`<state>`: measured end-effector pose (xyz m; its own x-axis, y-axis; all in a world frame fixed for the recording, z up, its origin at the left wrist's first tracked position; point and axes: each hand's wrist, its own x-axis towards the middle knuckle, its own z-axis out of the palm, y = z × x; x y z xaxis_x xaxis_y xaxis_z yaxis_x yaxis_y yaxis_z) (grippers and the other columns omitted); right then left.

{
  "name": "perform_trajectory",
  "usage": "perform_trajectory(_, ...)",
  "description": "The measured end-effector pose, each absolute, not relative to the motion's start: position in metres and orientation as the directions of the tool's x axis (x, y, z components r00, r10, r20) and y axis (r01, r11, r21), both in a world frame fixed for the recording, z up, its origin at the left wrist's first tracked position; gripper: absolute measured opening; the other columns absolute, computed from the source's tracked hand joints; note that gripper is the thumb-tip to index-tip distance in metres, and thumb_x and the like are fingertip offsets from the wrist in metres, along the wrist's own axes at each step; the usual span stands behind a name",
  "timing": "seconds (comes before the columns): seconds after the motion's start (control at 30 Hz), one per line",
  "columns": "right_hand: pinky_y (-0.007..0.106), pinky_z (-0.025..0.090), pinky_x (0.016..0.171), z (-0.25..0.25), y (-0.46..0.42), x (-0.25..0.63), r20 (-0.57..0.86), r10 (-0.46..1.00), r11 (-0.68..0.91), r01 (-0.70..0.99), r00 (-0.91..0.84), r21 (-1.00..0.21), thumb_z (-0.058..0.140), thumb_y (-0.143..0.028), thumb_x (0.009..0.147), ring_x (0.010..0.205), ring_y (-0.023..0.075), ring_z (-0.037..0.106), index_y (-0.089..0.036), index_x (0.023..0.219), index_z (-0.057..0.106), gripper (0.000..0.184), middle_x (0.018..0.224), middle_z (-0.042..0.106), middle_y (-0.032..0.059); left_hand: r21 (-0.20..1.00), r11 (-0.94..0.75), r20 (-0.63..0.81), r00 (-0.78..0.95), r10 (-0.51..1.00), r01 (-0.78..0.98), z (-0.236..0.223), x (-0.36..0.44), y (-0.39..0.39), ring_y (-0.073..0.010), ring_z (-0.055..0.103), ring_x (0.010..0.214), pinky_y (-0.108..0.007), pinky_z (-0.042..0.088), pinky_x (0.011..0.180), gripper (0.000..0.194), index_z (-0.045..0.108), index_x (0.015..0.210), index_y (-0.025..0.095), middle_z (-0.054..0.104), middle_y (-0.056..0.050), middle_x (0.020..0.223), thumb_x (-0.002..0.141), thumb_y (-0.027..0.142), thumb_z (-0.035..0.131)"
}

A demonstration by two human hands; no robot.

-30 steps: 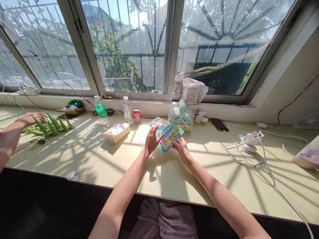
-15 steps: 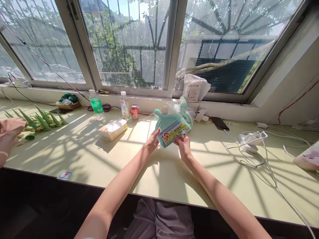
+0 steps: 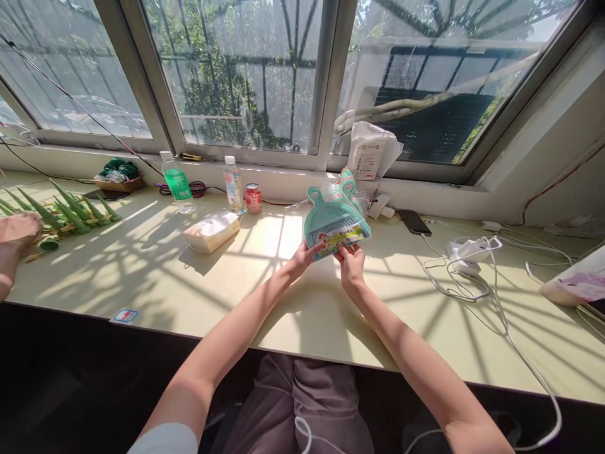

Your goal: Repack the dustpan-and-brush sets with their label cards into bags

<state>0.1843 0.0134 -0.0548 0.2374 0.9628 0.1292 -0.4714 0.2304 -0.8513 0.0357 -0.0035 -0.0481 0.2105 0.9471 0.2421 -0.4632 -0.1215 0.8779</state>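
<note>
I hold a teal mini dustpan-and-brush set [image 3: 334, 217] upright above the pale yellow desk [image 3: 265, 284]; it is in clear wrap with a yellow-and-red label along its lower edge. My left hand [image 3: 302, 257] pinches the set's lower left corner. My right hand [image 3: 350, 265] grips the labelled bottom edge. More wrapped teal sets [image 3: 352, 188] lie right behind it, near the window sill.
A tissue pack [image 3: 212, 231], two water bottles [image 3: 176, 183] and a red can [image 3: 253, 197] stand to the left. Another person's hand [image 3: 16, 233] rests by green cone-shaped pieces [image 3: 66, 212] at far left. A phone [image 3: 414, 222], charger and white cables [image 3: 466, 268] lie right.
Both hands have lifted the dustpan set off the desk and tipped it upright. The other person's hand at the left has drawn back from the green pieces.
</note>
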Motion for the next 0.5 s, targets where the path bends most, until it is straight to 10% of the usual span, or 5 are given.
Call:
perform_trajectory(0.2,0.04,0.073,0.094,-0.047,0.018,0.192,0.036,0.949,0.204,-0.519,0.314,-0.83,0.095,-0.029,0.073,0.108,0.0251,0.082,-0.025,0.102,0.065,0.042,0.107,0.084,0.0063,0.942,0.029,0.111,0.394,0.912,-0.334,-0.051,0.036,-0.015,-0.0462,0.062,0.151,-0.066,0.042,0.13,0.079,0.074,0.146,0.029,0.069,-0.015,0.16,0.075,0.05,0.103)
perform_trajectory(0.5,0.04,0.075,0.086,-0.047,0.011,0.182,0.017,0.993,0.079,-0.542,0.118,-0.837,0.099,-0.024,0.068,0.103,0.0287,0.084,-0.024,0.095,0.07,0.039,0.094,0.085,0.0055,0.826,-0.005,0.117,0.162,0.98,-0.563,-0.038,0.037,-0.012,-0.0428,0.058,0.155,-0.058,0.045,0.132,0.056,0.078,0.14,0.021,0.082,-0.014,0.135,0.09,0.045,0.087)
